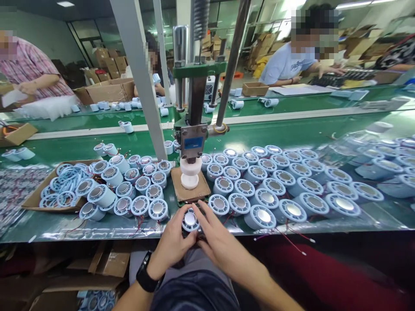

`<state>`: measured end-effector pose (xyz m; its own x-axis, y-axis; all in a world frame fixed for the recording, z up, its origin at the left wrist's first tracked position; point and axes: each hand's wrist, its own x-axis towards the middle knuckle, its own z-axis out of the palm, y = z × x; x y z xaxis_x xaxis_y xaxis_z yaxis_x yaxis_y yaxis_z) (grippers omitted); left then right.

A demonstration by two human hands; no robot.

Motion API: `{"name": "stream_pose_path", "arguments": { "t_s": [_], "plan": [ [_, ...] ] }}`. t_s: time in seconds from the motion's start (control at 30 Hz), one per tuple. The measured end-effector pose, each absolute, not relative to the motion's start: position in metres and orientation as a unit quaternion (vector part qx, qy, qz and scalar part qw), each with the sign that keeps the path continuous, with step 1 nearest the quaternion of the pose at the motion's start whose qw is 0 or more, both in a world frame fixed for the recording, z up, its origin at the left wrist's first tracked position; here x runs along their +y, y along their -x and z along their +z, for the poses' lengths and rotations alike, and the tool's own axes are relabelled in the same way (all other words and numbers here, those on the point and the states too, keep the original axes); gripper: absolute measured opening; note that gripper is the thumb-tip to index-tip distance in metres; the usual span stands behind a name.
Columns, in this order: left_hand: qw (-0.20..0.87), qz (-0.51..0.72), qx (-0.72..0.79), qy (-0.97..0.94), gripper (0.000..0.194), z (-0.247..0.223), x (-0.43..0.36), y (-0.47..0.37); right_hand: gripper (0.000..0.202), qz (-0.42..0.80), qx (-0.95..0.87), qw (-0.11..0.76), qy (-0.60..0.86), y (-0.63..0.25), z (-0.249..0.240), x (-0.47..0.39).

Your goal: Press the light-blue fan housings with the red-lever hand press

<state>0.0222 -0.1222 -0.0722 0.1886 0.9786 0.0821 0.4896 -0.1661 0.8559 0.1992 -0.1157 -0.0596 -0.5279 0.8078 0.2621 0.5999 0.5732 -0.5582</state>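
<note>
At the table's front edge, a light blue round housing with a silver disc in its top sits between my two hands. My left hand curves around its left side, a black watch on the wrist. On the right side my right hand wraps it, fingers pointing forward. Just beyond my fingertips stands a hand press with a white round pressing head above a brown board. Similar blue housings with thin red wires stand upright on both sides of the press.
A cardboard tray of loose blue rings is on the left. A grey post rises behind the housings. Across the green conveyor, several people work near scattered blue parts. Wires hang over the front edge at right.
</note>
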Motion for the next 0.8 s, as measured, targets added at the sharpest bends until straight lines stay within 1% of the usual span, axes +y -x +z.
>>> {"name": "stream_pose_path", "arguments": {
  "t_s": [0.03, 0.13, 0.2, 0.27, 0.33, 0.4, 0.43, 0.53, 0.63, 0.73, 0.8],
  "plan": [
    [0.356, 0.344, 0.549, -0.674, 0.059, -0.064, -0.120, -0.020, 0.080, 0.167, -0.859, 0.265, 0.405, -0.208, -0.031, -0.112],
    [0.329, 0.348, 0.585, -0.654, 0.058, -0.031, -0.104, -0.007, 0.062, -0.015, -0.842, 0.385, 0.377, -0.226, 0.075, -0.083],
    [0.296, 0.361, 0.598, -0.652, 0.054, -0.010, -0.083, 0.005, 0.053, -0.121, -0.803, 0.441, 0.382, -0.228, 0.148, -0.050],
    [0.272, 0.366, 0.597, -0.660, 0.051, 0.004, -0.057, 0.014, 0.050, -0.163, -0.758, 0.467, 0.425, -0.222, 0.208, -0.009],
    [0.272, 0.363, 0.585, -0.673, 0.049, 0.009, -0.031, 0.018, 0.054, -0.151, -0.737, 0.467, 0.464, -0.211, 0.248, 0.030],
    [0.296, 0.368, 0.556, -0.684, 0.049, 0.008, -0.010, 0.015, 0.055, -0.110, -0.741, 0.468, 0.468, -0.201, 0.266, 0.059],
    [0.319, 0.375, 0.533, -0.688, 0.050, 0.007, -0.002, 0.011, 0.052, -0.091, -0.744, 0.476, 0.461, -0.197, 0.268, 0.070],
    [0.405, 0.383, 0.461, -0.690, 0.056, -0.001, 0.016, -0.001, 0.034, -0.056, -0.732, 0.525, 0.431, -0.192, 0.262, 0.084],
    [0.453, 0.370, 0.439, -0.682, 0.062, -0.006, 0.025, -0.009, 0.036, 0.011, -0.741, 0.524, 0.420, -0.193, 0.258, 0.089],
    [0.472, 0.359, 0.432, -0.679, 0.061, -0.010, 0.027, -0.009, 0.046, 0.102, -0.736, 0.519, 0.423, -0.196, 0.269, 0.091],
    [0.479, 0.356, 0.429, -0.678, 0.061, -0.012, 0.025, -0.007, 0.049, 0.112, -0.726, 0.535, 0.418, -0.201, 0.275, 0.078]
  ]
}}
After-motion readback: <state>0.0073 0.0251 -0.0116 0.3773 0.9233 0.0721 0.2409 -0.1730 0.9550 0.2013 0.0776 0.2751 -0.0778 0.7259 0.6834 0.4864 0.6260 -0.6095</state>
